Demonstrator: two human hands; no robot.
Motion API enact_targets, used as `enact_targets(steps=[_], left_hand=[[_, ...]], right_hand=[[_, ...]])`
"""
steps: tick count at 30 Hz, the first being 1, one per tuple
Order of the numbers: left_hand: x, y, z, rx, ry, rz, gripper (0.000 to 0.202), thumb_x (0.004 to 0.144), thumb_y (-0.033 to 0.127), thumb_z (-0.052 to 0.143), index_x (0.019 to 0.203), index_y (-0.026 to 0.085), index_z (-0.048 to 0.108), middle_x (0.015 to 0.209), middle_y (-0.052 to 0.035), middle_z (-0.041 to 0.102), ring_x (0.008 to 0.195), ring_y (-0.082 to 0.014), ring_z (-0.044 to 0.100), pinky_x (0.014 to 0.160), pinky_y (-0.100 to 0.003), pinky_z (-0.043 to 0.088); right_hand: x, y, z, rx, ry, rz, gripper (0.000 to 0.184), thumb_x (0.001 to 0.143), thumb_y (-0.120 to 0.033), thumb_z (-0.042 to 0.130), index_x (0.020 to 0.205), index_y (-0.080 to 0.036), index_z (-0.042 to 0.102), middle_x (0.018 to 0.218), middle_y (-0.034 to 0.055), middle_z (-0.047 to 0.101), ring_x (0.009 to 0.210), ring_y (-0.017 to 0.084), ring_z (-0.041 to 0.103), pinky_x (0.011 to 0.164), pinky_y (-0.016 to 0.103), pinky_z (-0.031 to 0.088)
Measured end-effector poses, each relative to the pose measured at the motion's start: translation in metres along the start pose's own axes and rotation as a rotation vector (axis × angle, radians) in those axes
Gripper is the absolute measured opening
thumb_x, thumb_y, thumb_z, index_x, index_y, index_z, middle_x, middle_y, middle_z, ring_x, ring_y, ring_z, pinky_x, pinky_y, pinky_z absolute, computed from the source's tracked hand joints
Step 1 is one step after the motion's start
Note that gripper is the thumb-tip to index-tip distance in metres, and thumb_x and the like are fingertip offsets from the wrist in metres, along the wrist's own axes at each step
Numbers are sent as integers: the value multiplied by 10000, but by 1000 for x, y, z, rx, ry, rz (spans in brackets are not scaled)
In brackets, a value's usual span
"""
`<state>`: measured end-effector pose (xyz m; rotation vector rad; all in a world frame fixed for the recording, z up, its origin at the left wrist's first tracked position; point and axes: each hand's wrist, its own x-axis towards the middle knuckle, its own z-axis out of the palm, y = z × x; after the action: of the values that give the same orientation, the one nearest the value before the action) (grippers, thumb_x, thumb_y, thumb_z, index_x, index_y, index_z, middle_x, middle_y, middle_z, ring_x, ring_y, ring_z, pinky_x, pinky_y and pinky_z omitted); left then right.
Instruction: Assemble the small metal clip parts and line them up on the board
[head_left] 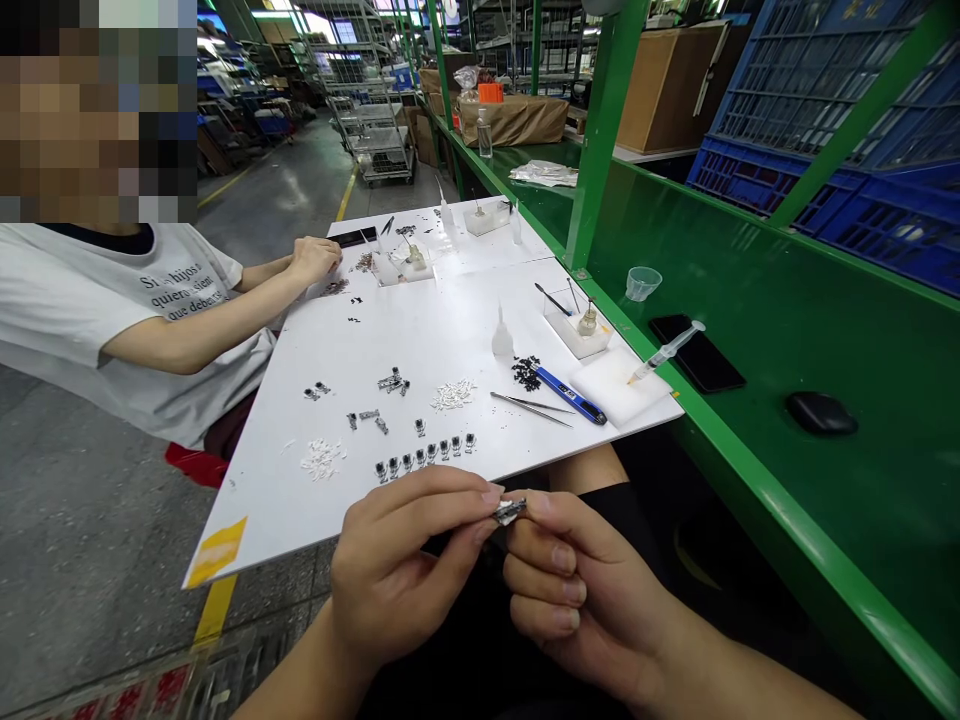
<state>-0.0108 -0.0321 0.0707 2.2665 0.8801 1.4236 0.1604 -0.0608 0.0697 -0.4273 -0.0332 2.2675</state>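
A flat, white, rectangular counter [330, 350] spreads ahead, and both forearms rise from below to meet in front of its near edge. The left hand [409, 565] comes in with its back up, fingers stretched rightward, index above thumb. The right hand [585, 585] faces it, thumb on top, three fingers curled beneath (their nails are in plain sight). Toward the counter's near right corner lie a blue plastic utility knife [570, 394] and slim silver metal tweezers [531, 408]. Small black-and-silver parts [432, 454] line the near edge, beyond the left hand. Between the fingertips, off the counter, is a tiny dark grey and white piece [509, 512]: each grip pinches it, the left at one end, the right at the other.
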Motion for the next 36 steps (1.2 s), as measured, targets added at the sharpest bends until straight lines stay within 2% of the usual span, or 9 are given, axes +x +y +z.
enact_targets(steps=[8, 16, 19, 22, 24, 26, 29, 32, 36], left_hand=[[2, -3, -3, 62, -95, 122, 322, 794, -29, 640, 1017, 192, 709, 905, -53, 765, 775, -151, 730, 671, -247, 622], [1, -4, -1, 83, -93, 136, 320, 786, -36, 640, 1012, 180, 707, 908, -62, 764, 763, -148, 727, 658, -238, 619], [-5, -5, 0, 61, -59, 96, 355, 784, -38, 643, 1037, 201, 709, 934, -52, 766, 804, -152, 725, 693, -249, 618], [-16, -5, 4, -38, 74, -103, 402, 823, 28, 651, 1169, 229, 680, 1005, -45, 766, 795, -140, 704, 736, -260, 610], [-22, -3, 8, -157, 151, -340, 341, 874, 138, 647, 1195, 250, 670, 1025, -41, 758, 757, -127, 680, 725, -249, 599], [-25, -2, 11, -303, 132, -567, 226, 907, 249, 632, 1122, 266, 702, 958, -29, 757, 732, -129, 668, 689, -237, 587], [-24, 1, 14, -494, 67, -772, 192, 906, 371, 620, 884, 229, 748, 739, -20, 705, 652, -140, 621, 603, -236, 549], [-20, 2, 13, -541, 63, -815, 306, 877, 432, 636, 713, 190, 726, 607, -16, 618, 577, -132, 538, 537, -236, 487], [-19, 2, 11, -554, 35, -817, 290, 850, 427, 682, 706, 179, 732, 566, -6, 597, 544, -124, 501, 531, -241, 451]], right_hand=[[-2, 0, 0, 38, 36, 18, 324, 741, -221, 815, 631, -152, 518, 480, -118, 376, 389, 9, 254, 377, 106, 292], [0, 1, -2, 33, 51, 16, 345, 737, -235, 823, 629, -158, 505, 491, -126, 341, 390, 8, 239, 376, 110, 275], [2, 1, -4, -17, 18, -13, 298, 767, -252, 799, 659, -153, 539, 489, -124, 354, 396, 13, 242, 382, 117, 279], [3, 1, -6, -284, 35, -187, 185, 810, -303, 755, 829, -147, 657, 467, -122, 390, 381, 26, 269, 383, 141, 289], [2, -1, -9, -649, 134, -438, 194, 810, -297, 754, 948, -172, 698, 472, -107, 451, 383, 44, 350, 405, 167, 332], [0, -3, -13, -1124, 184, -754, 197, 802, -230, 757, 991, -189, 719, 509, -73, 544, 418, 72, 451, 453, 204, 390], [-1, -5, -16, -1712, 69, -1134, 249, 828, -143, 712, 1075, -163, 712, 575, -22, 645, 479, 107, 546, 518, 241, 441], [0, -5, -18, -1893, 37, -1218, 231, 850, -141, 682, 1081, -129, 678, 574, -15, 647, 481, 110, 565, 512, 233, 446], [2, -4, -18, -1905, 73, -1216, 212, 845, -149, 680, 1056, -147, 654, 571, -36, 623, 471, 102, 564, 508, 222, 446]])
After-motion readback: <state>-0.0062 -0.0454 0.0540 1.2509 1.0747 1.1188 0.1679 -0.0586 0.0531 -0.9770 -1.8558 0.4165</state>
